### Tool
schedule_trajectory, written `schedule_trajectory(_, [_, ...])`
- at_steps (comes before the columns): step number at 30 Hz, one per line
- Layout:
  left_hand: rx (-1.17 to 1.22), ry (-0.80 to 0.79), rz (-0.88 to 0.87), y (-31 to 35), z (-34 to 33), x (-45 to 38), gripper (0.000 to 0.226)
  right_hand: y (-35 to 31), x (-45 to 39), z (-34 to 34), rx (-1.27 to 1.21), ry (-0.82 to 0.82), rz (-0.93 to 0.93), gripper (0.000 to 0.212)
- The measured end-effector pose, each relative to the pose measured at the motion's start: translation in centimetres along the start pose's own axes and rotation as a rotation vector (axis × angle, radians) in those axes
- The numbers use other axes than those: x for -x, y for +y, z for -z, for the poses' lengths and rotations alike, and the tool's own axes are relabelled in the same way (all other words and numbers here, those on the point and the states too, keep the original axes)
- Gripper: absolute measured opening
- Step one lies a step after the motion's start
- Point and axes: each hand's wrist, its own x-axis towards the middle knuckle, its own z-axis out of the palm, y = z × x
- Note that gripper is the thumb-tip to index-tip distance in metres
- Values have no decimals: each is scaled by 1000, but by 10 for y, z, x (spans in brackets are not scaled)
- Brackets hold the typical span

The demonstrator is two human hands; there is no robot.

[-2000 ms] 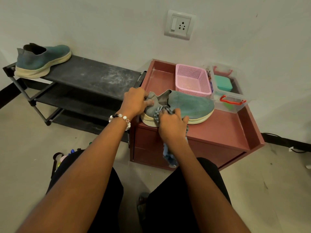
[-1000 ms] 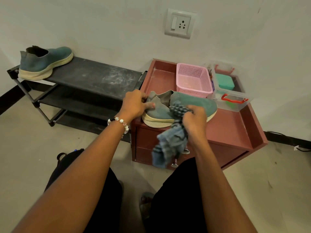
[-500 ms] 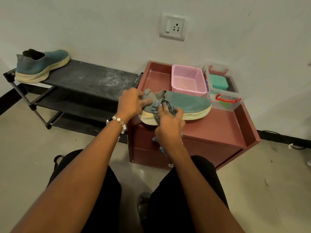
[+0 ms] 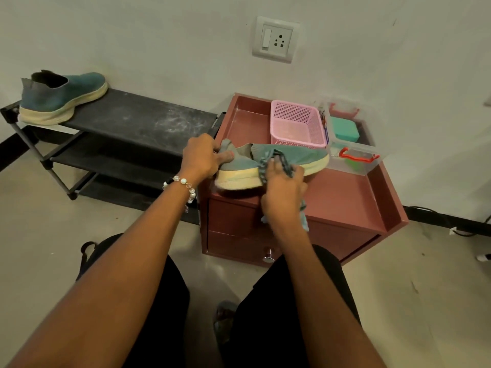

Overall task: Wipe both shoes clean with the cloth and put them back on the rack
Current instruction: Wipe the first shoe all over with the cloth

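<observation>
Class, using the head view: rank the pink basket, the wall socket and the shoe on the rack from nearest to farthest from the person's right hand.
From the right hand, which grips the cloth:
1. Pink basket, just beyond it on the cabinet.
2. Wall socket, above on the wall.
3. Shoe on the rack, far left.

No readable text, brand, number or sign anywhere. Only a small printed label (image 4: 323,120), beyond the right hand (image 4: 283,192), between pink basket (image 4: 297,126) and clear box (image 4: 356,160), colours visible, lettering too small to read.
</observation>
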Motion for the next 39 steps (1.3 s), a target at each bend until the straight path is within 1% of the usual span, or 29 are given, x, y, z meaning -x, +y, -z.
schedule_trajectory(2, [-39,26,3,-1,-3,1,43,-25,17,-2,16,-75,162,66])
schedule_trajectory(4, [-46,29,18,-2,-4,0,44,-36,25,-11,89,-146,398,80])
schedule_trajectory(5, [-39,22,22,-3,-4,-1,44,-33,21,-19,91,-161,477,80])
schedule_trajectory(6, [-32,12,23,-3,-3,0,45,-27,14,-24,-5,-162,468,72])
schedule_trajectory(7, [-17,1,22,-4,-2,-1,45,-19,7,-25,-126,-149,435,58])
schedule_trajectory(8, [5,-15,25,-6,-2,-1,45,-9,0,-25,-162,-113,418,51])
schedule_trajectory(9, [29,-30,30,-8,-1,-3,44,0,-5,-20,-100,-75,399,51])
schedule_trajectory(12, [59,-54,41,-9,-1,-4,42,26,-17,0,73,69,233,62])
schedule_trajectory(13, [61,-57,43,-8,-1,-5,42,27,-14,4,118,80,161,67])
schedule_trajectory(15, [55,-56,51,-7,-1,-5,41,14,-1,3,126,72,118,72])
schedule_trajectory(17, [41,-48,57,-6,-2,-6,40,-9,18,0,141,-14,162,78])
schedule_trajectory(20, [30,-25,73,-6,-2,-6,40,-30,27,-8,182,20,458,87])
schedule_trajectory(22, [33,-29,79,-7,-2,-6,39,-26,20,-9,246,-5,665,93])
schedule_trajectory(23, [42,-37,79,-7,-2,-6,39,-21,16,-6,283,4,724,93])
schedule_trajectory(24, [55,-43,76,-8,-2,-6,39,-14,12,-1,219,43,702,87])
schedule_trajectory(26, [53,-54,74,-8,-1,-6,38,5,4,3,-12,198,452,63])
schedule_trajectory(27, [38,-57,74,-7,-1,-6,37,12,1,-2,22,216,366,54])
schedule_trajectory(28, [31,-58,77,-7,-1,-6,36,11,3,4,78,151,332,53])
schedule_trajectory(29, [38,-57,80,-7,-2,-6,37,12,3,7,159,107,341,57])
schedule_trajectory(30, [50,-56,85,-7,-3,-7,37,6,10,6,157,102,360,60])
schedule_trajectory(31, [55,-51,85,-7,-3,-7,37,-4,16,9,174,59,386,60])
schedule_trajectory(34, [53,-34,100,-7,-5,-7,38,-34,33,-2,109,8,551,55])
schedule_trajectory(35, [60,-35,103,-7,-5,-7,38,-38,35,-9,127,26,656,54])
schedule_trajectory(36, [68,-38,104,-7,-5,-7,38,-37,32,-14,153,43,706,53])
schedule_trajectory(37, [74,-36,100,-8,-4,-7,39,-32,26,-16,166,32,685,55])
schedule_trajectory(38, [76,-36,99,-10,-4,-8,40,-26,18,-17,127,31,672,58])
schedule_trajectory(39, [71,-38,94,-10,-4,-8,40,-20,14,-15,81,71,628,58])
